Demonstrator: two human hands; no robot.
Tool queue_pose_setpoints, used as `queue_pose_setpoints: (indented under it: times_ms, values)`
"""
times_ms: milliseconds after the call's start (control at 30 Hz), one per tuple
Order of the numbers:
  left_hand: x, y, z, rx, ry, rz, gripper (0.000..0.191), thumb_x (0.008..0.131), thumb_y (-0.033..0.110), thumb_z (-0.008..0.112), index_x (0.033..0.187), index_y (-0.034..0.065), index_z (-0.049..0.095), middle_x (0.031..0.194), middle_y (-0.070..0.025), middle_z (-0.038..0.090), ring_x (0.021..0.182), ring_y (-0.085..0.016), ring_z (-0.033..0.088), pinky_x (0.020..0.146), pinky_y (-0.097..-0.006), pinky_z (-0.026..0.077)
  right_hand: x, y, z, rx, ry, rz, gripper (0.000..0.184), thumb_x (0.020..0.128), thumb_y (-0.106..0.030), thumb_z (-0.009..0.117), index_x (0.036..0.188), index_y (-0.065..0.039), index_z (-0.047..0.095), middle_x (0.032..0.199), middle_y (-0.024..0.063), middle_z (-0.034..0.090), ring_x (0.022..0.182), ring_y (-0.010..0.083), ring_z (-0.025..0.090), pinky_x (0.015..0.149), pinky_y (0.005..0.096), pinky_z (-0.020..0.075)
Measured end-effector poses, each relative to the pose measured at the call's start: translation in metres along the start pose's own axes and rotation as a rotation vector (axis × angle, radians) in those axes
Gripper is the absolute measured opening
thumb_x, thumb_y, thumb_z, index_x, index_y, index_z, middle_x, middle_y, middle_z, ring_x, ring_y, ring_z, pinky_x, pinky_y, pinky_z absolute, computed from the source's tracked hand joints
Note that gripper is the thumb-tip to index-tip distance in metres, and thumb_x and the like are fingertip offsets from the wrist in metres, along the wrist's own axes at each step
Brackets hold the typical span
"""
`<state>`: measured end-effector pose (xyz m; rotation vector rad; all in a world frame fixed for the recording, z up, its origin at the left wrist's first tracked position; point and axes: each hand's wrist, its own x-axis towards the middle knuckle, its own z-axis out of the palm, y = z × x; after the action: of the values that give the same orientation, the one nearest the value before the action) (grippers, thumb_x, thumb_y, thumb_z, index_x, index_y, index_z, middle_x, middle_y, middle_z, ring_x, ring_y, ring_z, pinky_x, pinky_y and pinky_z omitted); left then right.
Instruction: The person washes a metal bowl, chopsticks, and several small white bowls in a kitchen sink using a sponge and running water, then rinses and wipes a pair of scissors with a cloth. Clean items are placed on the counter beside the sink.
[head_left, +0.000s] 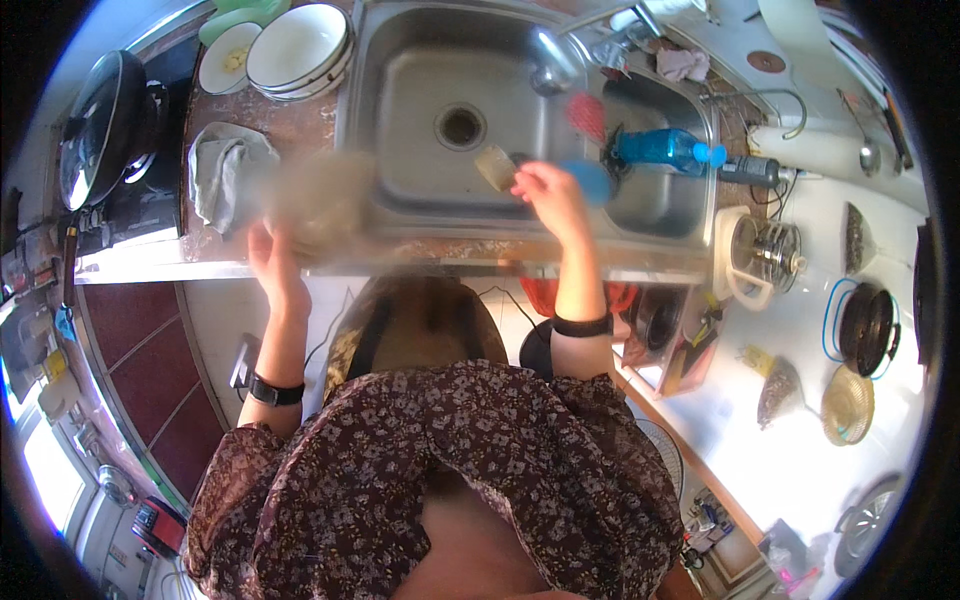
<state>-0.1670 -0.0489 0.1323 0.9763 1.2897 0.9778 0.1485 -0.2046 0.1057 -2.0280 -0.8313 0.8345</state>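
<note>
My right hand (551, 196) is over the front of the steel sink (420, 82). Its fingertips pinch a small yellowish piece (495, 168), perhaps a sponge; blur hides its exact kind. A blurred blue object (589, 182) lies just beyond that hand. My left hand (276, 259) is at the counter's front edge, left of the sink. Across its fingers spreads a large, pale, blurred shape (326, 199), so I cannot tell whether the hand holds it. A crumpled grey cloth (229, 169) lies on the counter behind the left hand.
Stacked white bowls (300, 46) and a smaller bowl with food bits (225, 61) stand back left. A lidded pan (101, 131) is on the dark cooktop. In the sink area are a ladle (553, 73), red mesh (586, 116) and a blue bottle (664, 148).
</note>
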Motion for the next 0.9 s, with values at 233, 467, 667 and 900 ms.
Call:
queue_pose_setpoints:
  times_ms: [233, 467, 667, 900]
  values:
    - [0.011, 0.000, -0.004, -0.023, -0.054, -0.094, 0.027, 0.087, 0.010, 0.057, 0.112, 0.0035, 0.050, 0.105, -0.0035, 0.055, 0.096, -0.011, 0.051, 0.083, -0.0249, 0.041, 0.092, 0.033, 0.080, -0.507, -0.050, 0.161, 0.025, 0.080, -0.031, 0.061, 0.093, -0.010, 0.064, 0.086, 0.0103, 0.066, 0.085, 0.0274, 0.063, 0.072, 0.0381, 0.0486]
    - [0.000, 0.010, -0.002, 0.007, -0.076, -0.059, 0.019, 0.087, 0.004, 0.055, 0.105, 0.0037, 0.051, 0.101, -0.0022, 0.055, 0.093, -0.009, 0.051, 0.082, -0.0234, 0.041, 0.145, 0.081, 0.125, -0.668, -0.249, 0.354, 0.042, 0.084, -0.031, 0.055, 0.119, -0.009, 0.053, 0.112, 0.0142, 0.059, 0.102, 0.0331, 0.057, 0.084, 0.0419, 0.0467]
    - [-0.012, 0.033, 0.025, 0.000, -0.071, 0.019, 0.014, 0.086, 0.003, 0.057, 0.098, 0.0063, 0.051, 0.093, 0.0006, 0.055, 0.086, -0.006, 0.049, 0.080, -0.0207, 0.039, 0.151, 0.107, 0.143, -0.678, -0.339, 0.317, 0.044, 0.089, -0.031, 0.046, 0.127, -0.009, 0.047, 0.116, 0.0152, 0.058, 0.107, 0.0344, 0.054, 0.087, 0.0423, 0.0446]
    - [-0.020, 0.037, 0.098, -0.015, -0.171, -0.041, 0.034, 0.083, 0.006, 0.060, 0.112, 0.0041, 0.042, 0.099, -0.0016, 0.051, 0.090, -0.008, 0.049, 0.081, -0.0231, 0.040, 0.135, 0.047, 0.068, 0.382, -0.195, 0.504, 0.037, 0.086, -0.028, 0.053, 0.119, -0.009, 0.050, 0.104, 0.0054, 0.059, 0.090, 0.0163, 0.059, 0.072, 0.0325, 0.0458]
